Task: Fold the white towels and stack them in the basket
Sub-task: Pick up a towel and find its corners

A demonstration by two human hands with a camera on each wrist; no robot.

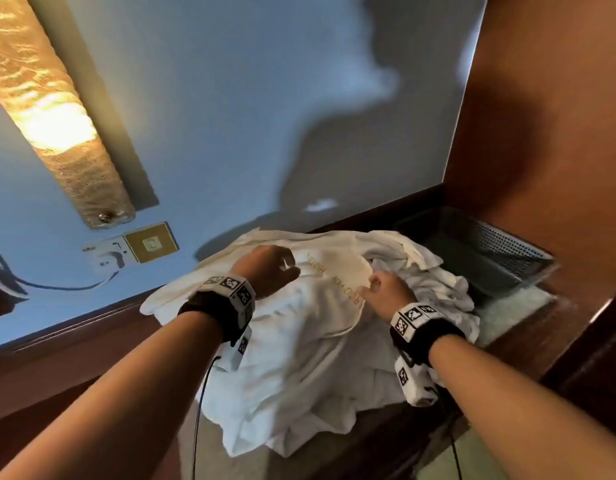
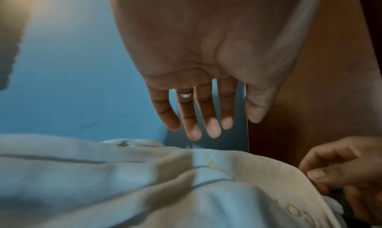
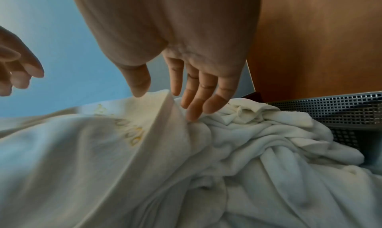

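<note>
A heap of white towels (image 1: 299,358) lies on the dark wooden tabletop (image 1: 521,344), spilling over its near edge. The topmost towel (image 1: 327,292) carries gold embroidered lettering and is spread loosely over the crumpled ones beneath.

The left hand (image 1: 268,268) hovers just above the far part of that towel. From the left wrist view its fingers (image 2: 194,117) hang straight and slightly apart, a ring on one of them, holding nothing.

The right hand (image 1: 386,289) sits at the lettered towel's right edge. In the right wrist view the thumb lies on top of the raised fold and the fingers (image 3: 194,100) reach down behind it, fairly straight, tips touching the bunched cloth; whether they truly pinch the edge I cannot tell.

The dark perforated basket (image 1: 486,254) stands at the tabletop's right end, against the wooden panel (image 1: 542,116), just beside the heap, and nothing shows inside it. A lit wall lamp (image 1: 53,112) glows on the blue wall to the left.
</note>
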